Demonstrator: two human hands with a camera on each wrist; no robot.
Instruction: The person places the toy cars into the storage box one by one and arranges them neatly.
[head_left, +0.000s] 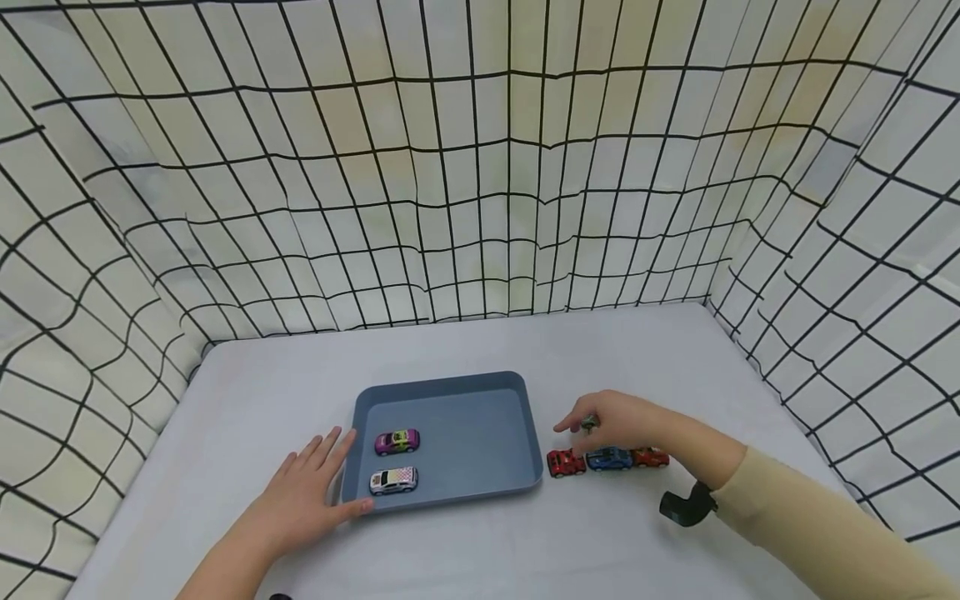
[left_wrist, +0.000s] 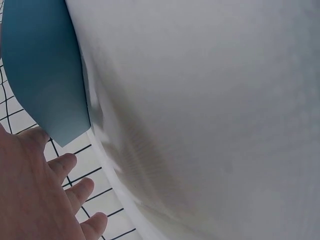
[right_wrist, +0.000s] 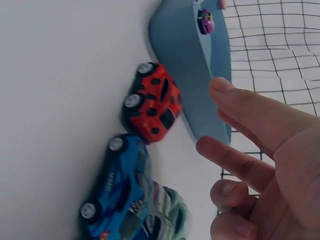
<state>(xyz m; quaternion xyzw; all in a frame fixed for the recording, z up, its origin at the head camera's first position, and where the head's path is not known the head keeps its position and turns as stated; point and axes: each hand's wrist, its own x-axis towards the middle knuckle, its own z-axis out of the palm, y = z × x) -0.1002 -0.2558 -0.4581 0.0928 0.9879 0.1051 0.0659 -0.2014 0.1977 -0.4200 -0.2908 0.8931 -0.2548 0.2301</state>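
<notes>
My left hand [head_left: 309, 492] lies with spread fingers along the left side of a blue-grey tray [head_left: 480, 497], its thumb at the near left corner. In the left wrist view its fingertips are right at the tray wall [left_wrist: 47, 75]. Inside the tray, a purple and yellow toy car [head_left: 397, 442] stands behind a white one [head_left: 393, 480]. My right hand [head_left: 618, 419] hovers over several toy cars right of the tray, thumb and forefinger apart, holding nothing. Nearest the tray is a red car with black spots [right_wrist: 155, 105], then a blue car [right_wrist: 122, 192].
Another red car [head_left: 650, 457] ends the row on the right. Beside the blue car stand a white car [right_wrist: 157, 215] and a pale green one [right_wrist: 178, 212], mostly hidden in the head view. White cloth walls with black grid netting [head_left: 480, 167] surround the table [head_left: 465, 558].
</notes>
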